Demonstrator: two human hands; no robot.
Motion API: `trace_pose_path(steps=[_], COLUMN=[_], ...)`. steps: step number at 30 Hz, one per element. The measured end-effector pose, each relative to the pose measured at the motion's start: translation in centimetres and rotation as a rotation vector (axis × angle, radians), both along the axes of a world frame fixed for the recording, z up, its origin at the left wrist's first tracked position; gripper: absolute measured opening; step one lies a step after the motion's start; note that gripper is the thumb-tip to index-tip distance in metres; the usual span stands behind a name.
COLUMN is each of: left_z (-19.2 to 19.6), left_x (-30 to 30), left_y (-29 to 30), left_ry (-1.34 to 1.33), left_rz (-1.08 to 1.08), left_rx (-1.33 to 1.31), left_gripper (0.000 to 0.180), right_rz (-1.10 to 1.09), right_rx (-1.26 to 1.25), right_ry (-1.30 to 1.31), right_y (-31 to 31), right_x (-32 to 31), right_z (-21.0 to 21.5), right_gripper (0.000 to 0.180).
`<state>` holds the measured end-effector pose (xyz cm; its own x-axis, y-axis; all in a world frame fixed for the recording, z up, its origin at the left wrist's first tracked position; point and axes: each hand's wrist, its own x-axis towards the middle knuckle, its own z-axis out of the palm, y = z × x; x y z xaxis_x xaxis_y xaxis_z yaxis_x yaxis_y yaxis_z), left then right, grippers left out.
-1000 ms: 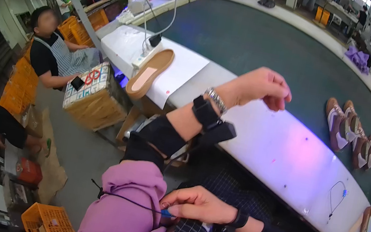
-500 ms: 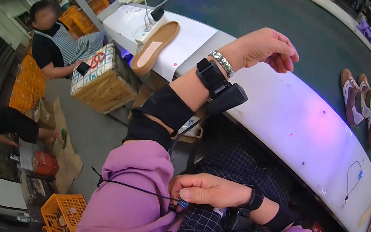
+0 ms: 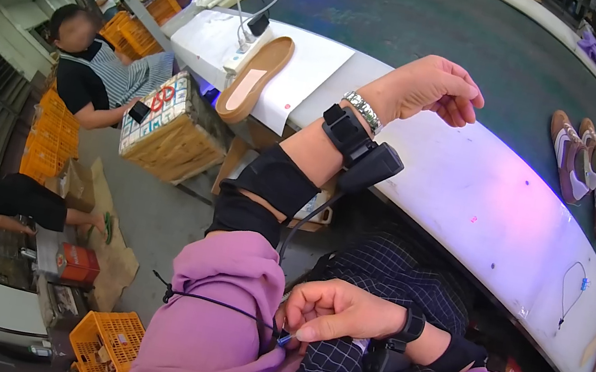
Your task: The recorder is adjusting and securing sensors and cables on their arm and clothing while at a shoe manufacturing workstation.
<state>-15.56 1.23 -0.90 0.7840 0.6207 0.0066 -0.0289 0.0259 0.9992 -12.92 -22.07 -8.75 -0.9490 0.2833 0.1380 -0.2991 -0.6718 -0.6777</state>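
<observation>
My left hand (image 3: 442,90) hangs loosely bent above the white worktop edge, its fingers slightly apart and holding nothing. A metal bracelet (image 3: 363,111) and a black strap with a small device sit on that wrist. The rolled purple sleeve (image 3: 231,274) on my left arm has a black elastic cord (image 3: 214,302) around it. My right hand (image 3: 347,314) is at the sleeve's inner side, thumb and fingers closed at the small blue cord clip (image 3: 284,339); its fingertips are partly hidden. A similar cord loop with a blue clip (image 3: 584,283) lies on the worktop at right.
A tan shoe sole (image 3: 259,83) lies by a power strip at the worktop's far left. Brown-and-white shoes (image 3: 570,158) stand on the green belt (image 3: 423,17). A person (image 3: 91,70) sits beyond a taped box (image 3: 176,129); another bends at far left. An orange crate (image 3: 106,347) stands lower left.
My right thumb has slid down and the gap between thumb and index finger has widened, with the blue clip slightly lower. My left hand stays raised, almost unchanged.
</observation>
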Motion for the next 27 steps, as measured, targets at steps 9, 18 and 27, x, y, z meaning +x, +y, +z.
trace_pose_path(steps=[9,18,27], left_z=[-0.4,-1.0,-1.9], left_x=[-0.4,-1.4,-0.3], left_y=[0.0,0.2,1.2], left_ry=[-0.013,0.016,-0.01], left_rz=[0.015,0.059,-0.078], left_rx=[0.022,0.074,-0.069], left_gripper=[0.023,0.024,0.024], right_rz=[0.026,0.0,-0.149], right_rx=[-0.089,0.052,0.34], right_ry=[-0.096,-0.134,-0.011], right_y=[-0.5,0.0,0.6], right_x=[-0.2,0.4,1.2], right_z=[0.4,0.4,1.7], right_gripper=[0.03,0.024,0.025])
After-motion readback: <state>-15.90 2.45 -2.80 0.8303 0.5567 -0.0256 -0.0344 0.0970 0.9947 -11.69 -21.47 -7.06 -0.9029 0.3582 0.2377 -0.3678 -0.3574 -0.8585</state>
